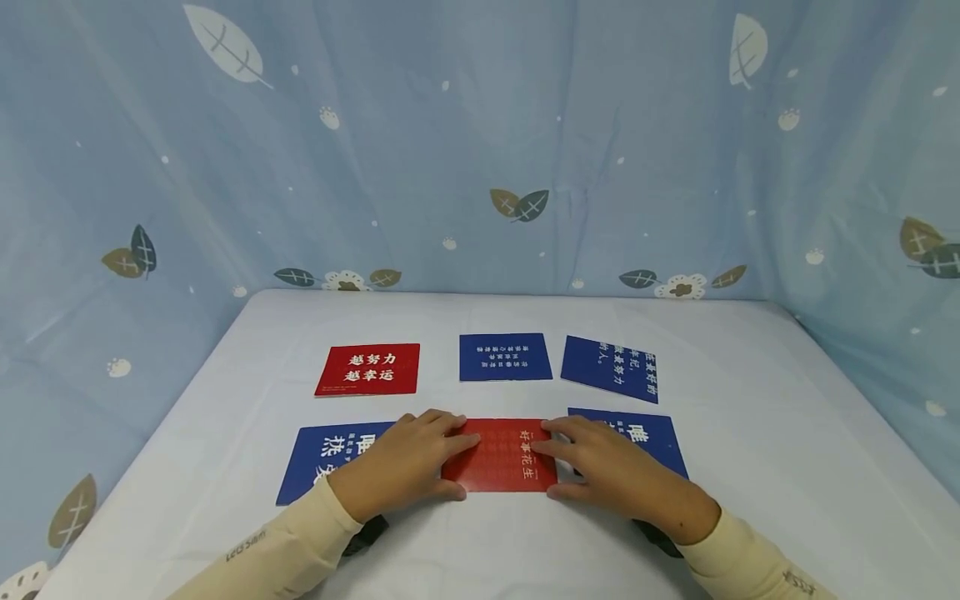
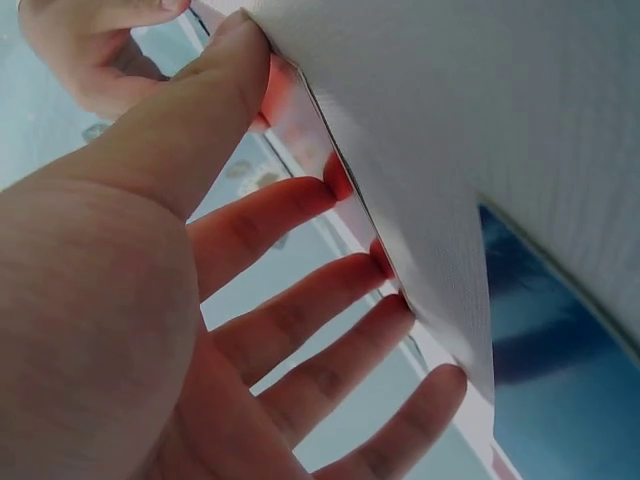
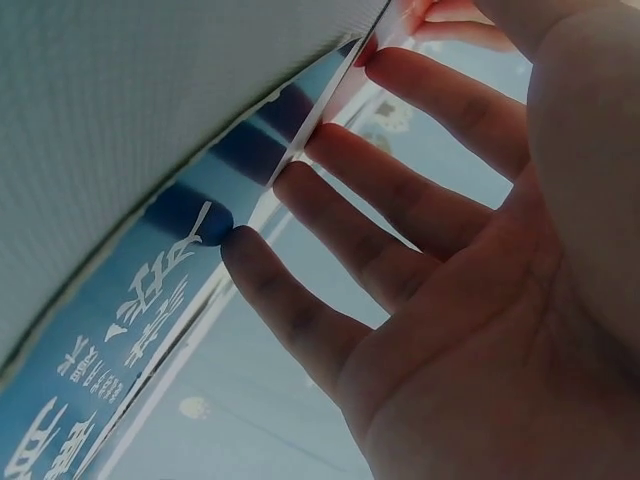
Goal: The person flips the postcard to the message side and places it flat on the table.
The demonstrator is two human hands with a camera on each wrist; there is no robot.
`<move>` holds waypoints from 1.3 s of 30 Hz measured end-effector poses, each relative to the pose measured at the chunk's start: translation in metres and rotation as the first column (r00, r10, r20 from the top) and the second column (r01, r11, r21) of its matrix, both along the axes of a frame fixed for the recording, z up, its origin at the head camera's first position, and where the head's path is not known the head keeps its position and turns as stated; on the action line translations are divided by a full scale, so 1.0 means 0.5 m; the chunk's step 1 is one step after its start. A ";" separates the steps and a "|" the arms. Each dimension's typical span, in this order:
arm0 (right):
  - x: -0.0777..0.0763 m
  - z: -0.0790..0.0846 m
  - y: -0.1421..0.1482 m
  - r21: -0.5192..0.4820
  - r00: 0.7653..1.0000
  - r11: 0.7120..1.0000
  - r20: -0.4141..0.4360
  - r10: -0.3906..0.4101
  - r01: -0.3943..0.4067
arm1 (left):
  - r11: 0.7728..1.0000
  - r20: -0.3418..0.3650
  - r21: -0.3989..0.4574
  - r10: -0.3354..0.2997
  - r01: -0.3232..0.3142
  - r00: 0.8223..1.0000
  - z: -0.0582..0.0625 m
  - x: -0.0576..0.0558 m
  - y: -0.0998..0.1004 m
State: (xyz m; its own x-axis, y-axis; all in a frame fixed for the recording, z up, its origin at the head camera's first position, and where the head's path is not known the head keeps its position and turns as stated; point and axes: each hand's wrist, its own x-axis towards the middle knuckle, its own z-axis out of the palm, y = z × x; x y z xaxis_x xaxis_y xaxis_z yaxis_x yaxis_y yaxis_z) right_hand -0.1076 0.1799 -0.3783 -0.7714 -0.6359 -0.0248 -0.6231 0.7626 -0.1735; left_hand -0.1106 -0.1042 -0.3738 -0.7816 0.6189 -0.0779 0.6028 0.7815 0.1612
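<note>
In the head view a red card (image 1: 495,458) with white characters lies flat on the white table, between the two hands. My left hand (image 1: 408,458) rests its fingertips along the card's left edge, fingers spread and fairly straight, thumb by the near corner. From the other side my right hand (image 1: 622,471) touches the right edge, its thumb at the near right corner. The right wrist view has its outer fingertips on a blue card (image 3: 150,290) lying beside the red one. Another blue card (image 1: 318,458) is partly hidden beneath the left hand and forearm.
Farther back lie a second red card (image 1: 367,369) at left, a blue card (image 1: 505,357) in the middle and a tilted blue card (image 1: 611,367) at right. A blue leaf-patterned cloth (image 1: 480,125) hangs behind and around the white table (image 1: 750,375).
</note>
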 end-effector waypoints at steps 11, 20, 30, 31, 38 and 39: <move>-0.006 0.007 0.001 -0.036 0.999 0.999 0.033 -0.005 0.006 | 1.000 -0.002 0.008 0.003 -0.003 1.000 0.006 -0.003 0.001; -0.010 -0.001 0.002 -0.037 0.996 0.999 0.090 -0.015 0.018 | 1.000 -0.010 0.004 0.004 -0.004 1.000 0.003 -0.002 0.001; -0.007 -0.006 0.003 -0.018 0.998 1.000 0.056 0.004 -0.003 | 0.996 -0.078 -0.069 -0.053 0.047 0.996 0.004 0.003 0.001; -0.006 -0.006 0.003 -0.017 0.999 1.000 0.054 0.003 -0.002 | 0.996 -0.095 -0.071 -0.064 0.057 0.993 0.005 0.004 0.002; 0.001 -0.003 0.003 -0.011 0.998 1.000 0.057 -0.002 0.002 | 0.993 -0.130 -0.063 -0.107 0.100 0.986 0.016 0.003 0.002; 0.001 -0.002 0.003 -0.014 0.999 1.000 0.051 0.001 -0.001 | 0.993 -0.127 -0.060 -0.110 0.103 0.986 0.019 0.003 0.001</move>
